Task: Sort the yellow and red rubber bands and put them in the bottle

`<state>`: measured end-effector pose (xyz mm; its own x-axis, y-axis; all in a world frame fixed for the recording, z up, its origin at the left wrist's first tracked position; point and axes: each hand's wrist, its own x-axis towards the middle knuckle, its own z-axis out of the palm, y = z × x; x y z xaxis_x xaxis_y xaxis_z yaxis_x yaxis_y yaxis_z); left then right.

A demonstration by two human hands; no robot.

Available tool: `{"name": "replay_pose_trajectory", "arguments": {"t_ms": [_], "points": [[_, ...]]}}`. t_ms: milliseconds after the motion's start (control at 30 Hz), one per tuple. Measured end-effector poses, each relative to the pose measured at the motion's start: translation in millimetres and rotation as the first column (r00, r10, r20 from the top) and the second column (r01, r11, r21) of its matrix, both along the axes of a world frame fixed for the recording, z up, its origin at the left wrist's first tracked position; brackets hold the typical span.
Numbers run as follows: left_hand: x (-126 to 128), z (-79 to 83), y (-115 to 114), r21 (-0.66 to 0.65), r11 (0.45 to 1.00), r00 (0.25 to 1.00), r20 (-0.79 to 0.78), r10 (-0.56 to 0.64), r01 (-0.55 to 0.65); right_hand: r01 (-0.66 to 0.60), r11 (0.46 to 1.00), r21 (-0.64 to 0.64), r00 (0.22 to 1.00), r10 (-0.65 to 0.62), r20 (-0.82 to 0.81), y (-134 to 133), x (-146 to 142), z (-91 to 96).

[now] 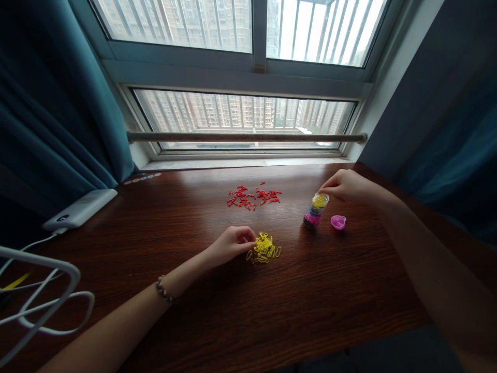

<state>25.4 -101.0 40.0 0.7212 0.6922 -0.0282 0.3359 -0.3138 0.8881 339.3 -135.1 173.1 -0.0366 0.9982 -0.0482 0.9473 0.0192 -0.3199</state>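
Note:
My left hand (232, 243) rests on the wooden table (295, 305), its fingers pinched at the left edge of a small heap of yellow rubber bands (264, 248). My right hand (344, 185) reaches over the open mouth of a small clear jar (316, 211), fingers pinched together right above it. The jar stands upright and holds layers of coloured bands, yellow on top. Its pink lid (338, 222) lies on the table just right of the jar. A scatter of red rubber bands (253, 197) lies farther back near the middle.
A white power bank (79, 208) with a cable lies at the table's left edge. A white wire rack (42, 295) juts in at the lower left. Teal curtains hang on both sides of the window (244, 116) behind the table.

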Motion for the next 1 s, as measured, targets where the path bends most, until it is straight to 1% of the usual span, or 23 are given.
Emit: {"name": "replay_pose_trajectory", "arguments": {"t_ms": [167, 233, 300, 367, 433, 500, 533, 600, 667, 733, 800, 867, 933, 1000], "points": [[4.1, 8.4, 4.1, 0.016, 0.999, 0.999, 0.032, 0.033, -0.033, 0.046, 0.987, 0.153, 0.993, -0.028, -0.115, -16.9, 5.1, -10.7], [10.8, 15.2, 9.5, 0.060, 0.997, 0.996, 0.078, 0.036, -0.041, 0.073, 0.971, 0.227, 0.987, -0.038, -0.156, -22.4, 6.5, -15.8], [22.3, 25.0, 16.5, 0.139, 0.989, 0.991, 0.130, 0.029, -0.048, 0.123, 0.937, 0.326, 0.973, -0.050, -0.224, -27.0, 7.3, -23.0], [39.4, 37.1, 24.0, 0.219, 0.974, 0.985, 0.171, 0.018, -0.056, 0.193, 0.884, 0.426, 0.951, -0.061, -0.303, -29.8, 7.5, -34.2], [61.3, 50.2, 31.2, 0.275, 0.960, 0.976, 0.216, -0.010, -0.051, 0.251, 0.828, 0.501, 0.926, -0.053, -0.375, -30.2, 7.3, -50.2], [85.9, 63.1, 37.7, 0.326, 0.945, 0.966, 0.249, -0.065, -0.021, 0.270, 0.798, 0.539, 0.899, -0.008, -0.438, -28.4, 6.8, -69.4], [98.4, 69.1, 40.7, 0.368, 0.930, 0.957, 0.268, -0.111, 0.005, 0.270, 0.796, 0.541, 0.879, 0.025, -0.476, -27.0, 6.4, -79.1], [122.1, 80.0, 46.0, 0.492, 0.869, 0.930, 0.287, -0.230, 0.063, 0.270, 0.811, 0.519, 0.822, 0.086, -0.562, -24.4, 5.5, -96.4], [142.4, 89.3, 50.4, 0.609, 0.786, 0.911, 0.259, -0.322, 0.105, 0.286, 0.824, 0.489, 0.761, 0.115, -0.638, -23.0, 4.5, -108.5], [158.4, 96.5, 53.9, 0.697, 0.700, 0.915, 0.167, -0.368, 0.154, 0.304, 0.828, 0.471, 0.718, 0.125, -0.685, -23.0, 3.5, -114.2], [170.0, 101.3, 56.1, 0.747, 0.629, 0.929, 0.043, -0.367, 0.214, 0.312, 0.833, 0.458, 0.699, 0.125, -0.704, -23.7, 2.7, -114.9], [178.4, 104.3, 56.6, 0.767, 0.585, 0.939, -0.065, -0.339, 0.264, 0.309, 0.838, 0.449, 0.699, 0.120, -0.705, -24.5, 1.9, -113.4], [184.9, 106.2, 55.7, 0.767, 0.567, 0.942, -0.145, -0.302, 0.300, 0.303, 0.843, 0.444, 0.704, 0.117, -0.701, -24.6, 1.2, -111.9], [190.4, 107.9, 53.9, 0.752, 0.571, 0.940, -0.206, -0.272, 0.330, 0.306, 0.842, 0.443, 0.702, 0.114, -0.703, -24.4, 0.2, -111.3]]}}
